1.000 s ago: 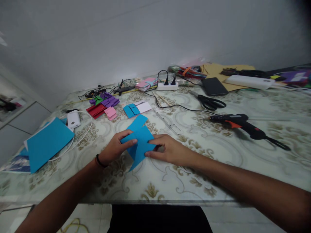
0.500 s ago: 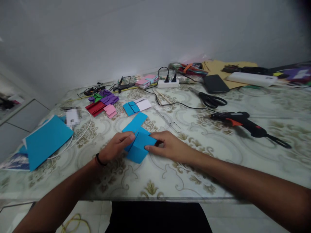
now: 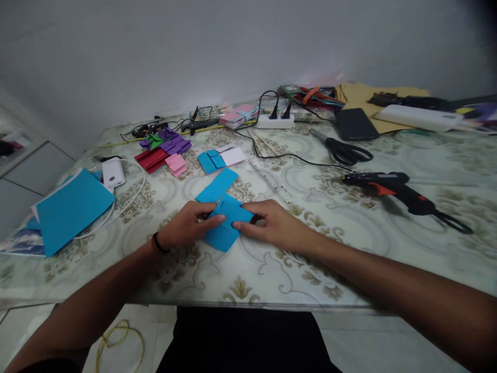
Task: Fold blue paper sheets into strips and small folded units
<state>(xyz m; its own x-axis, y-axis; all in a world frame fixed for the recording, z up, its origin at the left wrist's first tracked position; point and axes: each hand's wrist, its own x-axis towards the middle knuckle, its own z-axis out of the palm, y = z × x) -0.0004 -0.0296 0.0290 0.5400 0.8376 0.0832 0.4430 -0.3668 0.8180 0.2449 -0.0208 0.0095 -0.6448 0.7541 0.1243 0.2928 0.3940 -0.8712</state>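
A folded piece of blue paper [image 3: 227,220] is held just above the patterned tabletop, near the front middle. My left hand [image 3: 194,223] pinches its left side, thumb on top. From the right, my right hand [image 3: 264,223] grips the opposite edge between thumb and fingers. Right behind it lies a flat blue paper strip [image 3: 218,185]. Farther back sits a blue folded paper piece [image 3: 212,161] beside a white paper piece [image 3: 233,155]. A clear ruler [image 3: 269,181] rests to the right of these.
A glue gun [image 3: 392,189] and black-handled scissors [image 3: 345,150] lie at right. Blue sheets [image 3: 75,210] and a white device [image 3: 114,172] with a cable are at left. Folded red paper [image 3: 151,159] and a power strip [image 3: 275,122] stand farther back.
My left thumb has moved right, onto the middle of the folded blue paper, and the paper has shifted slightly under my fingers. The head view has tilted a little.
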